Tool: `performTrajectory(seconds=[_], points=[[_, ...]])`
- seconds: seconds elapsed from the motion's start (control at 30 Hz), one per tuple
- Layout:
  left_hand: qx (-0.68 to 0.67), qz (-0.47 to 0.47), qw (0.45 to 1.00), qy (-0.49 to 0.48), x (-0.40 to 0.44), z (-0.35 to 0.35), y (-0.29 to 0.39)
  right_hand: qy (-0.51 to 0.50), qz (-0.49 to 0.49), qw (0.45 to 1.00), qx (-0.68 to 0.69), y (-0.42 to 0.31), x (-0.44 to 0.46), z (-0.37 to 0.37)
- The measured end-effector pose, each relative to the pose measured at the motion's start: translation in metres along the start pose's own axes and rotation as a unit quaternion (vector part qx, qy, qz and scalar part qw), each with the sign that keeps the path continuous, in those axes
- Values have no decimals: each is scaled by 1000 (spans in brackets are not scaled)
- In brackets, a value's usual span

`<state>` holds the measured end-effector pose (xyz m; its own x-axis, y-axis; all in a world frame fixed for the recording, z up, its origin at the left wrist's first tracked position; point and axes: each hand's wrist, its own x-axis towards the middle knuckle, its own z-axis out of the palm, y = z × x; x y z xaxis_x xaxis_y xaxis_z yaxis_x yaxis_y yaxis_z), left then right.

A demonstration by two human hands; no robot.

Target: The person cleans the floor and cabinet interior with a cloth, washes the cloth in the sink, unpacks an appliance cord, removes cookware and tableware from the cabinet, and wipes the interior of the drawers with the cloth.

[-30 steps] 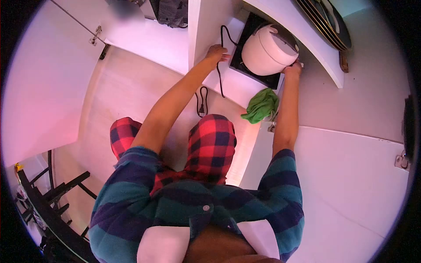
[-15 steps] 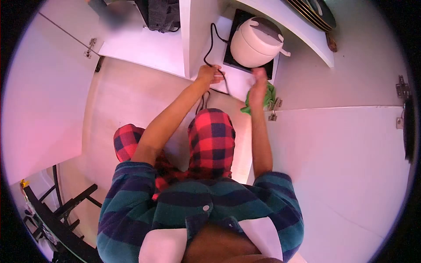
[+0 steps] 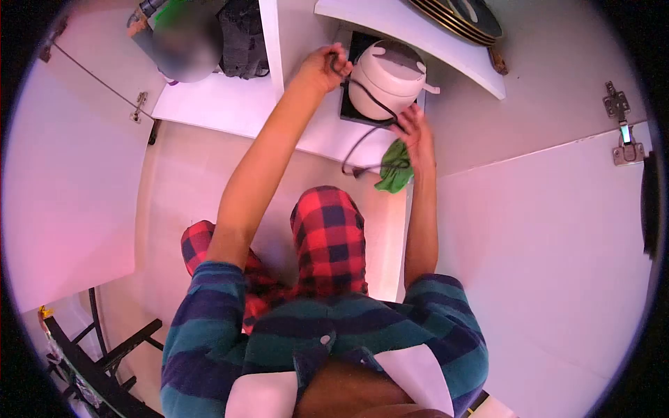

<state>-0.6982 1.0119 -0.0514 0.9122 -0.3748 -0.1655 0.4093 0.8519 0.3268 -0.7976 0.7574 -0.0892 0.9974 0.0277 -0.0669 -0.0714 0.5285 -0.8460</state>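
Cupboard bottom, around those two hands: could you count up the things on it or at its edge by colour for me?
White: 1, the lidded cooker
Black: 2, the cord and the flat slab under the cooker
Green: 1, the cloth
Total: 4

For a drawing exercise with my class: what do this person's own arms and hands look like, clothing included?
The left hand and right hand are bare, with no gloves or watches showing. The left sleeve and right sleeve are short, with broad teal and navy stripes.
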Motion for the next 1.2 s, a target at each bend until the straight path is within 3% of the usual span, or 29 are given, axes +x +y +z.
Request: performTrajectory(seconds=[0.03, 0.07, 0.17, 0.27, 0.33, 0.43, 0.47, 0.57, 0.63, 0.67, 0.77, 0.8, 0.9, 0.93, 0.97, 1.07, 1.1, 1.2], points=[[25, -12, 999, -44, 2, -2, 8, 114, -64, 991, -23, 6, 28, -19], [86, 9, 987, 137, -9, 27, 0, 227, -123, 965, -42, 13, 56, -39], [185, 21, 976, 109, -10, 25, -30, 236, -118, 964, -35, -3, 98, -35], [297, 63, 940, 157, 8, 26, -51, 239, -226, 941, -85, -8, 104, -11], [350, 89, 916, 176, 27, 27, -63, 197, -234, 947, -103, -11, 113, -6], [453, 88, 869, 182, 55, 17, -78, 177, -263, 935, -155, -5, 113, 1], [509, 81, 823, 238, 57, 21, -82, 172, -290, 922, -190, 3, 119, -6], [554, 203, 774, 230, 55, 23, -90, 194, -313, 835, -408, 4, 112, -1], [572, 212, 764, 213, 59, 18, -92, 212, -308, 730, -573, 7, 107, 3], [580, 217, 758, 203, 62, 16, -91, 194, -348, 711, -579, 7, 110, 5], [597, 142, 764, 200, 69, 8, -80, 138, -306, 718, -610, -8, 108, 12], [595, 98, 770, 210, 73, 5, -79, 130, -247, 788, -548, -14, 103, 15], [302, 133, 894, 303, 60, 13, -85, 192, -352, 843, -359, 5, 63, 23], [226, 90, 906, 347, 59, 19, -80, 149, -340, 891, -262, 22, 44, 27], [123, 57, 939, 315, 55, 21, -74, 106, -319, 928, -163, 42, 21, 30], [-155, -6, 963, 219, 45, 43, -49, -25, -186, 944, -270, 95, -24, 36], [-184, -10, 961, 207, 41, 55, -42, -58, -139, 946, -287, 108, -27, 34], [-244, -9, 954, 172, 40, 75, -28, -2, -174, 885, -431, 132, -21, 25]])
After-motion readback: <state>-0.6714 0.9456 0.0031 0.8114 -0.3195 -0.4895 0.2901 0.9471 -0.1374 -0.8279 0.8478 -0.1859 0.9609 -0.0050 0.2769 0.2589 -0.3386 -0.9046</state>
